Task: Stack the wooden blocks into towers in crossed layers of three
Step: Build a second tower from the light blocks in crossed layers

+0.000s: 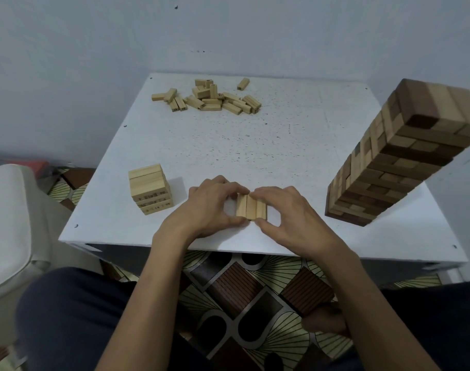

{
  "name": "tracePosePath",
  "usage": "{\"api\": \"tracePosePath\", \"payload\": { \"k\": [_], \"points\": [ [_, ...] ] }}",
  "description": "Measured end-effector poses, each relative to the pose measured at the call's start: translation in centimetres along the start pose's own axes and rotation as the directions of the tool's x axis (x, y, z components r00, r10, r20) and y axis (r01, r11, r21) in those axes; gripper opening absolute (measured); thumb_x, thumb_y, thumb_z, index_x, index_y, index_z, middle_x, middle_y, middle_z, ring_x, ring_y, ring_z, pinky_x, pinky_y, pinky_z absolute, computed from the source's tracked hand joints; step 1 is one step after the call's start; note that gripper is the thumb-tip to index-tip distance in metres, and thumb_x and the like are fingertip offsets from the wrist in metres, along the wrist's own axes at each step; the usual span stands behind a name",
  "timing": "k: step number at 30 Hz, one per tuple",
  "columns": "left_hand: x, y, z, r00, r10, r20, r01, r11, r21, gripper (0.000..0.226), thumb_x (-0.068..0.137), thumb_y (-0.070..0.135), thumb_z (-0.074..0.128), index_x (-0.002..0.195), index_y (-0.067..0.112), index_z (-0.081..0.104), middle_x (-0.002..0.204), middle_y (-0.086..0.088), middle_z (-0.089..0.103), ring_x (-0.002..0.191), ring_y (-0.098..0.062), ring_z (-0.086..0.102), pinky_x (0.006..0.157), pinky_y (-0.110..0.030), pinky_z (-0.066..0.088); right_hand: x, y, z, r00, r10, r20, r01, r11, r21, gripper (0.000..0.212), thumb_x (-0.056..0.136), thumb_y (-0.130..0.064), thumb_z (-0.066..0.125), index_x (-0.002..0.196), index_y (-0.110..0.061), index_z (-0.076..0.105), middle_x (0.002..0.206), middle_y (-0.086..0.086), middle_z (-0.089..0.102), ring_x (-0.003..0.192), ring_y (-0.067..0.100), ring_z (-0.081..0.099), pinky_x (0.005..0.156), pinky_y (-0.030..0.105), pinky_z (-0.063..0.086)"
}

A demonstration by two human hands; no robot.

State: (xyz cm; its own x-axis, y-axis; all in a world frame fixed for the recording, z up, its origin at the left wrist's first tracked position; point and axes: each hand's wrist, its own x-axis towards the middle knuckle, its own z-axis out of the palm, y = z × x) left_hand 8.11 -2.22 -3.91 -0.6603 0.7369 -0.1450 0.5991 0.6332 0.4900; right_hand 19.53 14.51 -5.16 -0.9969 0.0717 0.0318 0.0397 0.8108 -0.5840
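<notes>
Near the front edge of the white square table lies a row of 3 pale rectangular wooden blocks. They sit side by side and touching, with their long sides running away from the person. Both hands close on it: the left hand curls its fingers over the far end and left flank with the thumb at the near end, and the right hand mirrors it on the right flank. Each grip is clamped on the row, and the fingertips of the 2 hands nearly meet over the far end.

To the left of the hands, and apart from them, stands a short tower of pale wooden blocks in several layers. Its top layer is 3 blocks wide, and small dark numbers show on the lower blocks facing the camera. At the far side of the table sits a loose pile of pale wooden blocks, jumbled at all angles, with 1 stray pale block just beyond its right part. On the right side rises a tall tower of mixed dark brown and light wooden blocks in crossed layers — well apart from the hands.

Below the table edge are the person's dark trousers and a patterned brown and cream floor. A white chair stands at the left.
</notes>
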Motion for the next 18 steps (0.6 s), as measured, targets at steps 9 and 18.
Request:
{"api": "tracePosePath", "payload": {
  "k": [9, 18],
  "points": [
    [-0.17, 0.04, -0.20, 1.000, 0.000, 0.008, -0.001, 1.000, 0.023, 0.062, 0.080, 0.050, 0.073, 0.137, 0.036, 0.052, 0.109, 0.013, 0.047, 0.113, -0.016, 0.047, 0.101, -0.041, 0.037, -0.07, -0.17, -0.63, 0.999, 0.022, 0.048, -0.025, 0.998, 0.054, 0.057, 0.092, -0.028, 0.068, 0.145, -0.025, 0.046, 0.131, -0.012, 0.055, 0.119, 0.009, 0.043, 0.101, 0.028, 0.040],
    [-0.77, 0.39, -0.71, 1.000, 0.011, -0.008, -0.011, 1.000, 0.007, 0.060, 0.075, 0.054, 0.075, 0.130, 0.037, 0.056, 0.106, 0.013, 0.047, 0.103, -0.010, 0.041, 0.094, -0.035, 0.034, -0.14, -0.49, -0.96, 0.998, 0.015, 0.057, -0.018, 0.999, 0.049, 0.072, 0.090, -0.031, 0.069, 0.151, -0.031, 0.033, 0.134, -0.017, 0.053, 0.105, 0.001, 0.039, 0.096, 0.029, 0.042]
  ]
}}
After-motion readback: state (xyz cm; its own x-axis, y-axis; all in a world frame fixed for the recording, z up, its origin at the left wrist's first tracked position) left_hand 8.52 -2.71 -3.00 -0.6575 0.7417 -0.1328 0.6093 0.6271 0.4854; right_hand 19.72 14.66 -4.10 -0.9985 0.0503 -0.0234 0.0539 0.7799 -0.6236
